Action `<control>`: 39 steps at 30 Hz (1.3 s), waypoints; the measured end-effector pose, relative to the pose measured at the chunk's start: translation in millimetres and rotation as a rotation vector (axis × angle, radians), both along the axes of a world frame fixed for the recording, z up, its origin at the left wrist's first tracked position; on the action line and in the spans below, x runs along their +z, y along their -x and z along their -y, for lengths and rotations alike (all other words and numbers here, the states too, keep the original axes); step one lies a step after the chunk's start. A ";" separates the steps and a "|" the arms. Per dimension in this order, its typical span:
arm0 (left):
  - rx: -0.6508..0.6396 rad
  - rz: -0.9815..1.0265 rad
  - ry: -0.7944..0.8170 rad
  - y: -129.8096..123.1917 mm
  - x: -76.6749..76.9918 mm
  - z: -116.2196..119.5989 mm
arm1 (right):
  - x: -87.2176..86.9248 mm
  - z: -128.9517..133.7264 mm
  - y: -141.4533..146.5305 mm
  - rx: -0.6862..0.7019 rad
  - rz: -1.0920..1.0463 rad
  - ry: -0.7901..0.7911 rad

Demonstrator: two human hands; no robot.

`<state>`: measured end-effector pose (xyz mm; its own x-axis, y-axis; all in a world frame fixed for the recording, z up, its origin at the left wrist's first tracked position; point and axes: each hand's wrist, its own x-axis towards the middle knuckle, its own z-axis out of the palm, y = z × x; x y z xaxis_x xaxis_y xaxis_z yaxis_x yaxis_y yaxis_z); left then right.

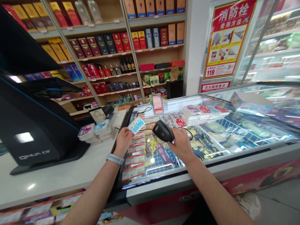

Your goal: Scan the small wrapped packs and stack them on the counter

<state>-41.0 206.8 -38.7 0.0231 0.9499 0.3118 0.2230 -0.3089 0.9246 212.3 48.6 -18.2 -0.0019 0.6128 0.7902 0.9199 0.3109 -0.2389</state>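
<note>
Head view
- Left hand [123,138] is closing around a small blue-and-white packet [136,125], pinching it by its lower edge, with the fingers mostly hidden behind it
- The packet is lying tilted in that grip, its long axis rising toward the right, and it is facing the scanner across a small gap
- Right hand [181,144] is wrapping firmly around the handle of a black handheld barcode scanner [163,131], and no open fingers are showing
- The scanner's long axis is running leftward from that hand, with its nose pointing at the packet, so the packet is lying left of the right hand and is nearer the left
- A grey watch strap [114,158] is circling the left wrist
- Paper price tags [133,159] are lining the glass-topped chest freezer [199,175] below the hands, and a wire basket [211,134] is holding packaged goods inside
- Two stacks of similar packets [87,132] [103,128] are sitting on the white counter [47,184], beside a black checkout terminal [35,125]
- A pixelated patch [157,104] is covering something upright beyond the hands
- Farther off, wooden shelves [93,28] are displaying boxed liquor, and a red fire-hydrant poster [226,39] is hanging at right
</note>
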 end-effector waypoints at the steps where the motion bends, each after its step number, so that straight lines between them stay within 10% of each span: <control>1: -0.007 0.022 0.002 -0.8 0.3 0.7 | -0.1 0.0 0.1 -0.003 -0.001 0.003; 30: -0.076 0.296 0.107 -47.9 32.7 25.4 | -2.3 -1.1 -1.1 0.042 -0.034 0.039; 39: -0.033 0.390 0.098 -61.3 14.4 16.9 | -3.7 -1.8 -1.6 0.031 -0.025 0.036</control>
<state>20.4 190.0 -24.4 -0.0482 0.9763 0.2108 -0.1590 -0.2159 0.9634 214.0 50.4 -21.9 -0.0019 0.6410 0.7675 0.9037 0.3297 -0.2732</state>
